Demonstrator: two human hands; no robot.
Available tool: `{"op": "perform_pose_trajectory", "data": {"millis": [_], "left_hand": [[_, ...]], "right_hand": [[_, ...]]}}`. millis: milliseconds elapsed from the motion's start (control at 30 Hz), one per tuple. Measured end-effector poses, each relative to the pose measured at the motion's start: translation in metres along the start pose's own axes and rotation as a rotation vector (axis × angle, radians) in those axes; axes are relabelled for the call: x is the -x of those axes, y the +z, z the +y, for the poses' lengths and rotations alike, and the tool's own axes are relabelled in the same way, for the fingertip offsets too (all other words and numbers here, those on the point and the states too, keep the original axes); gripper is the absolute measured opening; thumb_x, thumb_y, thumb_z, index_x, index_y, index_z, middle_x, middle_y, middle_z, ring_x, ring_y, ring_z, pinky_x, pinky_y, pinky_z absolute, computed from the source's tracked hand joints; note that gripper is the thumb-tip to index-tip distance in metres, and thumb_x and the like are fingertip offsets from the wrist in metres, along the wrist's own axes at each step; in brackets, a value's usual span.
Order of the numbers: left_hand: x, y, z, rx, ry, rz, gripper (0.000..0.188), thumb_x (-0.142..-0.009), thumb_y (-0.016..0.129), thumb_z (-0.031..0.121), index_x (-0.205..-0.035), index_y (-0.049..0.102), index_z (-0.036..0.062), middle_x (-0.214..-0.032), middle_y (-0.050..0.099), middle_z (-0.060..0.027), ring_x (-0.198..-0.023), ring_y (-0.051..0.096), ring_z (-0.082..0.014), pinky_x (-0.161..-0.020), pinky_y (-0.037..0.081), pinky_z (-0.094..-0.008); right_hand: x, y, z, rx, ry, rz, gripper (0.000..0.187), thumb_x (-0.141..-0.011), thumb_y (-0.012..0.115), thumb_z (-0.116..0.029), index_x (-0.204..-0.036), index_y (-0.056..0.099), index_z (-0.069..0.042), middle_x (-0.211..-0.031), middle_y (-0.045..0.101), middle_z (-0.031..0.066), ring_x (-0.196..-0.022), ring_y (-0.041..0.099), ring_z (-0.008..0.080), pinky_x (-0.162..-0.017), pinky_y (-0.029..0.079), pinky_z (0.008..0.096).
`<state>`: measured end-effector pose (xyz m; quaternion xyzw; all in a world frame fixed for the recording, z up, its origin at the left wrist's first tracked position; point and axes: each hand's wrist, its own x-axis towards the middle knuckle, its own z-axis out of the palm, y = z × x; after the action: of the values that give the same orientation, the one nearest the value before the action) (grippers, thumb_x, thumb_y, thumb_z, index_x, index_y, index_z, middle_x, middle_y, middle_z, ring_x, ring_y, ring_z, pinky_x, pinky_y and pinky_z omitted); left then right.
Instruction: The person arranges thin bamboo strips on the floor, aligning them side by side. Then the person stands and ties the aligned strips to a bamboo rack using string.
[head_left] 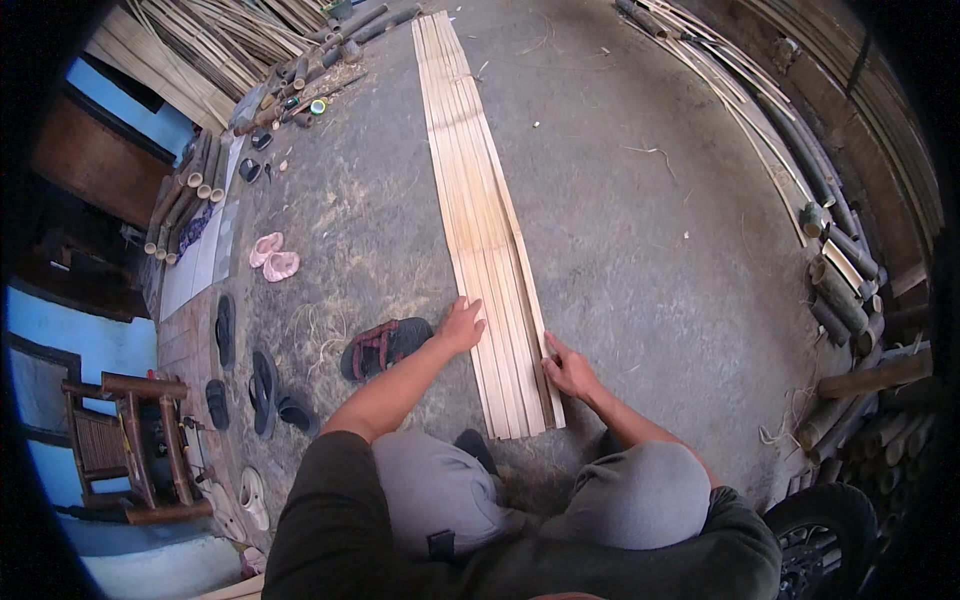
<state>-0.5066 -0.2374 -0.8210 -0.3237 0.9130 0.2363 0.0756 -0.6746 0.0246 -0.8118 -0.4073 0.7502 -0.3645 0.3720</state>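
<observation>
A long row of pale bamboo strips (470,170) lies side by side on the concrete floor, running away from me. My left hand (461,325) rests on the row's left edge near the close end, its fingers stretched over the outer strips. At the opposite edge, my right hand (568,367) grips the outermost bamboo strip (524,270), with the index finger pointing forward along its side. A narrow dark gap separates that strip from the others. The near ends of the row lie just in front of my bent knees.
A black-and-red sandal (385,348) lies left of my left hand; pink clogs (273,257) and dark slippers (264,392) are farther left. A bamboo chair (140,445) stands by the blue wall. Bamboo poles (838,290) line the right side, above a black wheel (825,540).
</observation>
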Motion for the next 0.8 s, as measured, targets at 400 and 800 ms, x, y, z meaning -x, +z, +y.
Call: {"op": "perform_pose_trajectory", "data": {"millis": [400,800], "left_hand": [[0.004,-0.001,-0.004,0.016,-0.050,-0.020,0.060,-0.093,0.060,0.030,-0.147,0.044,0.0080,-0.145,0.038,-0.0291,-0.134,0.040,-0.0465,-0.112,0.037,-0.0486],[0.010,-0.017,0.006,0.007,-0.149,-0.072,0.062,-0.094,0.059,0.030,-0.149,0.041,0.0086,-0.150,0.033,-0.0284,-0.137,0.036,-0.0462,-0.114,0.034,-0.0475]], "right_hand": [[-0.005,0.010,0.009,0.184,-0.009,-0.008,0.065,-0.088,0.065,-0.025,-0.148,0.042,-0.009,-0.093,0.067,0.0296,-0.088,0.067,0.0464,-0.078,0.054,0.0500],[-0.005,0.007,0.006,0.196,-0.016,0.025,0.064,-0.087,0.066,-0.027,-0.145,0.047,-0.008,-0.088,0.068,0.0282,-0.083,0.069,0.0430,-0.077,0.055,0.0477]]}}
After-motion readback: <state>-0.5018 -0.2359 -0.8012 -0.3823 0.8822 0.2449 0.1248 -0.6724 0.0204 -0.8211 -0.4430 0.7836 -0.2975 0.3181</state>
